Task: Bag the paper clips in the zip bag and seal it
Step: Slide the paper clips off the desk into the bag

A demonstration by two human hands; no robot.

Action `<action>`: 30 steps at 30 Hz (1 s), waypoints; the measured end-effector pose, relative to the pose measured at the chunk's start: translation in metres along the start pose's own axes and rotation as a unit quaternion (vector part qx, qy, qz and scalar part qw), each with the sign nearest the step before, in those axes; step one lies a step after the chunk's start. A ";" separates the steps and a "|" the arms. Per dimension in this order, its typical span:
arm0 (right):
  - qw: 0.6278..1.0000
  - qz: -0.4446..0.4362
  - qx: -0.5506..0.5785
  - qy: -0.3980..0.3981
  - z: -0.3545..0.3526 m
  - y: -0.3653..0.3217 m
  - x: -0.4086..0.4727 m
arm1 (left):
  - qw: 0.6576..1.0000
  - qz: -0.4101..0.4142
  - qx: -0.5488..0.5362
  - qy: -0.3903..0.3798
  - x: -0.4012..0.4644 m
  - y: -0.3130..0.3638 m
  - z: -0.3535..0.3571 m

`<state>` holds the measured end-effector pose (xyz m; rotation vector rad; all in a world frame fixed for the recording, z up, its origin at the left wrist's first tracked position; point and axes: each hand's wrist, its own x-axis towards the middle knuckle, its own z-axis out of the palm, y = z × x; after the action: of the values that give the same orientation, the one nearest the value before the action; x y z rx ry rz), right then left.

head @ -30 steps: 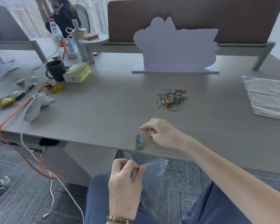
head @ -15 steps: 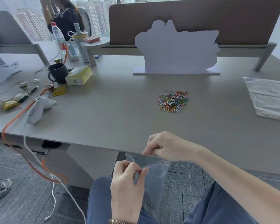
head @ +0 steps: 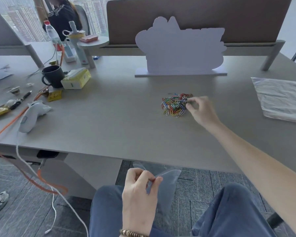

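Your right hand [head: 201,109] is stretched out over the desk [head: 118,120], its fingertips [head: 189,104] curled against the right edge of the pile of coloured paper clips [head: 175,104]; the hand is blurred, so you cannot tell whether it has closed on any clips or only touches them. The pile lies on the desk just in front of the white cut-out board [head: 179,48], well short of the desk's near edge. Your left hand [head: 140,194] is below that near edge, over your lap, pinching the top of the clear zip bag [head: 167,190] between thumb and fingers; the bag hangs down from that pinch with its mouth up toward the desk edge, and its contents cannot be made out. To the right of the pile, well apart from it, lies a folded white cloth [head: 282,98]. Far to the left of the pile stand a black mug [head: 52,76] and a yellow tissue pack [head: 76,79] just beside it, with a white handheld controller [head: 31,117] nearer the desk's front left edge.
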<state>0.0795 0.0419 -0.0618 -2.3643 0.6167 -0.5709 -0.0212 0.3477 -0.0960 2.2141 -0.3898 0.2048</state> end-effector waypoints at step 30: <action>0.936 -0.160 0.035 -0.312 0.055 -0.018 0.059 | 1.000 0.025 0.001 0.003 0.009 -0.003 0.015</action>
<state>0.1611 0.0474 -0.0748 -2.4015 -0.0762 0.0495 -0.0113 0.3356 -0.1053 2.2072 -0.4432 0.2394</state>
